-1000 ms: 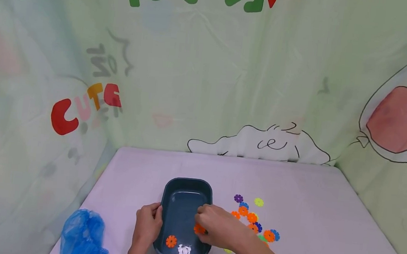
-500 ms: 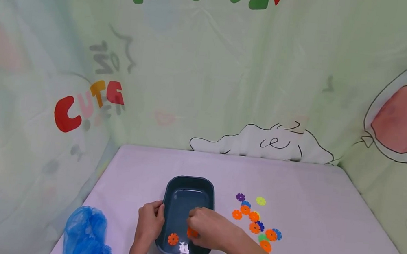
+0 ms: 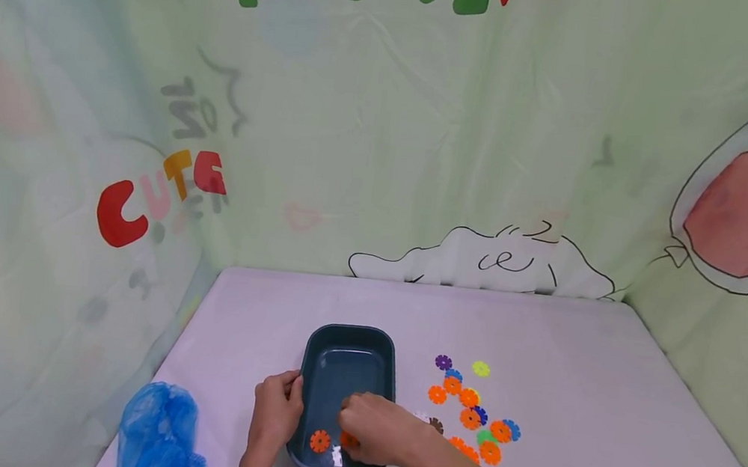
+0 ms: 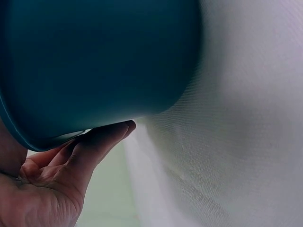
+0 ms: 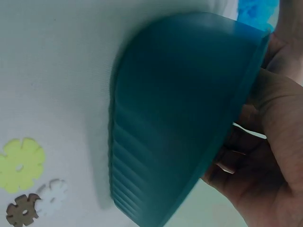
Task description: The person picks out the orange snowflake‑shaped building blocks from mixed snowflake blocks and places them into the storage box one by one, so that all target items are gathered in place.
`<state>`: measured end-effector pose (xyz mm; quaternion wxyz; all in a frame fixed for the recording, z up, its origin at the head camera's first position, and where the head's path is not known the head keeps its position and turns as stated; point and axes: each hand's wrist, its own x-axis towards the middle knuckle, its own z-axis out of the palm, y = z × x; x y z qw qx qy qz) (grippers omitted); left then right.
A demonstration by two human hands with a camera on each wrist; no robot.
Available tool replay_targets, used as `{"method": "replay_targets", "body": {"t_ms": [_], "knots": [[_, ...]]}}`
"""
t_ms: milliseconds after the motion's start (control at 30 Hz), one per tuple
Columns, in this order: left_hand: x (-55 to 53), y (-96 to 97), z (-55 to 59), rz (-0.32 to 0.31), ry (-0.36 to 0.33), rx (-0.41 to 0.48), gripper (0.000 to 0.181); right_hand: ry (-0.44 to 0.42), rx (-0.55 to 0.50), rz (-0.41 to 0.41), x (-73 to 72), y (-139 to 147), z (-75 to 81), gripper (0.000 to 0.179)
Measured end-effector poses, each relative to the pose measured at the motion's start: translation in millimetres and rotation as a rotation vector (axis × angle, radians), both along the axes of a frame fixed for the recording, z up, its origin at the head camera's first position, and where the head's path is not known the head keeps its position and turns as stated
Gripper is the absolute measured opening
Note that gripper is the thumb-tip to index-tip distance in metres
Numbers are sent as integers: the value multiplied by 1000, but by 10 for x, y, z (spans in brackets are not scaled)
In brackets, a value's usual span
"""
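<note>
In the head view, a dark blue rectangular tray sits on the table. My left hand grips its left rim; the left wrist view shows that hand's fingers against the outer wall. My right hand reaches over the right rim, fingers curled down inside the tray. It pinches an orange snowflake disc, partly covered by the fingers. Another orange snowflake disc lies on the tray floor to the left. From the right wrist view, the right hand shows behind the tray's outer wall.
Right of the tray, several snowflake discs lie scattered in orange, blue, green, yellow and purple. A brown disc and a white disc lie beside the tray. A crumpled blue plastic bag is at the front left. Printed cloth surrounds the table.
My right hand has moved from the tray's right rim further inward and toward the near end, taking the orange disc with it. The left hand has kept its hold on the rim.
</note>
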<state>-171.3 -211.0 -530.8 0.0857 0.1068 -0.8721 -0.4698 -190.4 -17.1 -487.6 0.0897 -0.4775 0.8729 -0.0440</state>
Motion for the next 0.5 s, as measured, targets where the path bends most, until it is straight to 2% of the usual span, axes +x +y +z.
{"method": "replay_targets", "body": {"t_ms": [200, 500], "knots": [[-8, 8, -13, 10, -30, -9, 29, -21, 21, -10, -4, 5, -69, 17], [-27, -23, -29, -5, 8, -14, 28, 8, 37, 22, -26, -23, -125, 18]]}}
